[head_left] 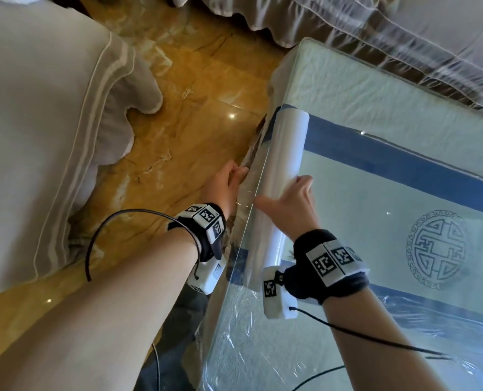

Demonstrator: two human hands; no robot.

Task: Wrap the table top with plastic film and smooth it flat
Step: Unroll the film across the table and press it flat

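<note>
The table top [375, 88] is pale with a blue border and a round blue emblem [437, 249]. A white roll of plastic film [286, 148] lies along its left edge. My right hand [291, 204] grips the roll near its middle, thumb stretched to the left. My left hand [227, 184] reaches below the table's left edge, its fingers pinching a sheet of film [251, 176] that hangs over that side. Wrinkled film covers the near end of the table [262, 334].
A sofa with a white cover [51, 122] stands to the left. Another covered seat under clear plastic [389, 29] runs along the back right. Glossy amber floor tiles [183, 108] lie between. Black cables trail from both wrist bands.
</note>
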